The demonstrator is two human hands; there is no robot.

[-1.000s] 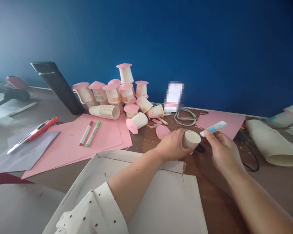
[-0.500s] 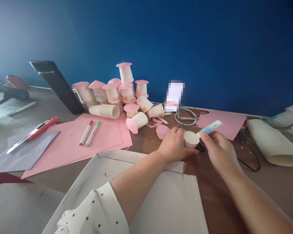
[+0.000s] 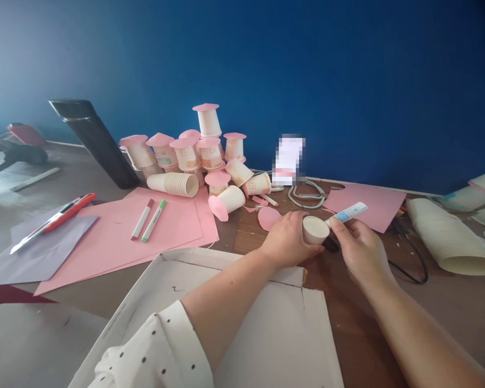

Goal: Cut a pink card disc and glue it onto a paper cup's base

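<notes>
My left hand point(image 3: 285, 240) wraps round a white paper cup point(image 3: 316, 231), whose round end with a raised rim faces up. Pinched in my right hand point(image 3: 361, 245) is a white glue stick point(image 3: 350, 213) with a blue label. Its near end meets the rim of the cup on the right side; the exact contact is partly hidden by my fingers. A pink paper disc point(image 3: 269, 219) lies just left of the cup. Below the cup, between my hands, a small black object point(image 3: 331, 244) shows in part.
Behind stand several cups with pink paper roofs point(image 3: 186, 151). A stack of cups point(image 3: 173, 184), markers point(image 3: 153, 221) and a red utility knife point(image 3: 70, 213) lie left, near a black bottle point(image 3: 95, 145). A white board point(image 3: 283, 328) is under my left arm; bigger cups point(image 3: 452, 237) lie right.
Both hands, with the cup and the glue stick, have shifted very slightly left. The grip of each hand looks the same; the other things stay where they were.
</notes>
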